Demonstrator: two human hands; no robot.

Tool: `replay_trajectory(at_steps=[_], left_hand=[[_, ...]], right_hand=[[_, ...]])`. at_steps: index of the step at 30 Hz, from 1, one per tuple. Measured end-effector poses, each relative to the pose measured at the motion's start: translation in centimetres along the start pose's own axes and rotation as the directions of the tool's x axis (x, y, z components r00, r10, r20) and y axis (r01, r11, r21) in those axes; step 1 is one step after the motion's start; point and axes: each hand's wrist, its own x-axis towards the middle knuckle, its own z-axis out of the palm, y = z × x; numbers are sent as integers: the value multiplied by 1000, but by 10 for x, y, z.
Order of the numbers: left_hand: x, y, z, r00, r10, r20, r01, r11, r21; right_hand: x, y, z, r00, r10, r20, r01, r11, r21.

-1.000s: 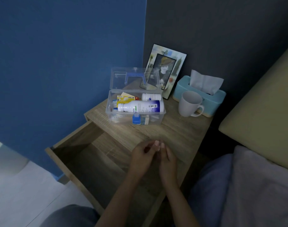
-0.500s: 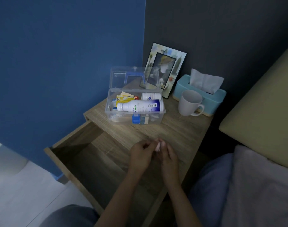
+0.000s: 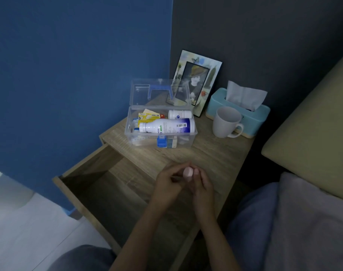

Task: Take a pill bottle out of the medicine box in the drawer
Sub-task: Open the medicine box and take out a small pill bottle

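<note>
- My left hand (image 3: 167, 184) and right hand (image 3: 202, 185) are pressed together over the front edge of the nightstand (image 3: 215, 157), fingers curled in against each other.
- Between my fingertips sits something small and pale (image 3: 187, 172); I cannot tell what it is, nor which hand really holds it.
- Beyond my hands, well apart from them, the clear medicine box (image 3: 160, 132) stands on the nightstand top with its lid tipped up.
- The large white pill bottle (image 3: 166, 125) lies on its side on top of the box's contents, cap toward my left.
- A smaller white bottle (image 3: 180, 114) lies behind it.
- Below and left of my hands the drawer (image 3: 100, 184) is pulled open.
- Farther off to my right stand a white mug (image 3: 226, 122) and a tissue box (image 3: 250, 116) just behind it.
</note>
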Motion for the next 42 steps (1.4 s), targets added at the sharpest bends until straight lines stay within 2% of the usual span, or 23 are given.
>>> replay_trajectory(at_steps=[4,7,11,16,20,23,25,32,37,42], left_hand=[[1,-4,0,995,98,4,-98,988,122],[2,-2,2,995,97,-5,-95,984,151],[2,-1,2,1000,-4,-21,5,999,46],[4,-1,-1,989,-133,-64,134,991,11],[7,1,-1,960,-258,-111,240,958,-157],[5,4,-2,951,-304,-58,275,916,-293],[3,5,-4,952,-305,-25,280,901,-330],[1,1,-8,982,-187,-33,172,951,-257],[2,-8,-7,994,-98,-40,90,981,-173],[1,-17,-6,996,-52,-74,48,997,-54]], right_hand=[[0,1,-2,1000,13,-14,-13,1000,1],[1,0,-4,1000,23,3,-23,999,26],[1,0,-3,999,31,8,-31,998,60],[2,0,-3,998,52,40,-55,994,99],[3,0,-4,996,79,33,-83,987,137],[4,1,-6,996,89,31,-93,984,150],[5,1,-7,998,61,28,-64,991,118],[14,3,-11,999,-24,-38,22,999,-47],[22,4,-14,992,-122,7,121,965,-232],[26,8,-15,987,-141,71,158,887,-433]])
